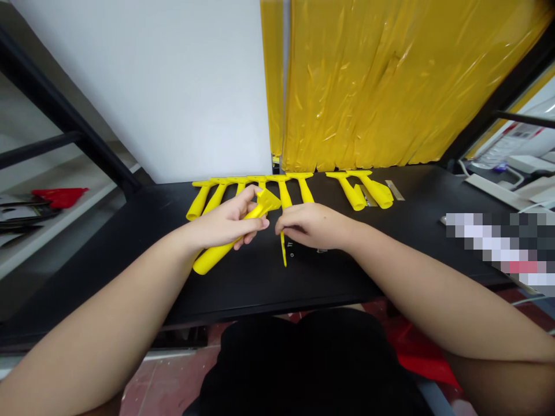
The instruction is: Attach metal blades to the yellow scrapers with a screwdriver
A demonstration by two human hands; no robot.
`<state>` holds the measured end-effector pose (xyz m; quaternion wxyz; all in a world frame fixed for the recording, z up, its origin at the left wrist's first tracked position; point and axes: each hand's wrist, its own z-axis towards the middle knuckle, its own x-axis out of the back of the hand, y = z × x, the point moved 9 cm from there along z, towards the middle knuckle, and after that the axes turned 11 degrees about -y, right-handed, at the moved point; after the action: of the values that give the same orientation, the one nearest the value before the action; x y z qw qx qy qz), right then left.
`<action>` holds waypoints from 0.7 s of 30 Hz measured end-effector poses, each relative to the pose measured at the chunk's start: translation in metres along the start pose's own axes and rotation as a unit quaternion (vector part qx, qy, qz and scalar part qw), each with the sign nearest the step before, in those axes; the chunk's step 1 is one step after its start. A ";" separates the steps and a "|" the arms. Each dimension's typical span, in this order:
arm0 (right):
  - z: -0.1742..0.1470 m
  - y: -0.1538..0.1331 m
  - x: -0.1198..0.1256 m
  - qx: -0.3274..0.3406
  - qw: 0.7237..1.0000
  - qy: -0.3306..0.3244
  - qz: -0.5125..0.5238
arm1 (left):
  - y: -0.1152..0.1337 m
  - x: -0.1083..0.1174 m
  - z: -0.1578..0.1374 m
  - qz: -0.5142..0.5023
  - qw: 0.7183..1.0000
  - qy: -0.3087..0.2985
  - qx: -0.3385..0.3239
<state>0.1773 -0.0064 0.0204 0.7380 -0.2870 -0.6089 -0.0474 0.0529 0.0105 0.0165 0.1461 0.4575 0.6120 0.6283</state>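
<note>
My left hand is closed round a yellow plastic scraper handle, its flared head pointing up and right, its thick round grip end down and left. Pinched in the fingers of my right hand is a thin yellow plastic piece, seen nearly edge-on and hanging toward the table. The two hands are close together but apart. Beneath the right hand lie a few tiny metal parts, too small to name. Behind both hands, several similar yellow handles lie in a row, partly covered by the left hand.
Two more yellow handles lie at the right of the row, near a small clear or metallic strip. The black table backs onto a white panel and yellow plastic sheeting. A blurred-out item sits on the right.
</note>
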 end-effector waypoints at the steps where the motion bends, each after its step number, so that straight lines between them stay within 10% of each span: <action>1: 0.002 -0.002 -0.004 -0.003 1.000 -0.007 -0.015 | 0.000 -0.001 0.000 0.005 1.000 -0.001 0.001; 21: -0.034 -0.010 -0.015 -0.113 0.989 -0.006 -0.093 | -0.008 0.002 0.001 0.038 0.999 0.001 0.017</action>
<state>0.1988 -0.0348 0.0065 0.6894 -0.3113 -0.6281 -0.1823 0.0496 0.0142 0.0101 0.1141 0.4821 0.6048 0.6235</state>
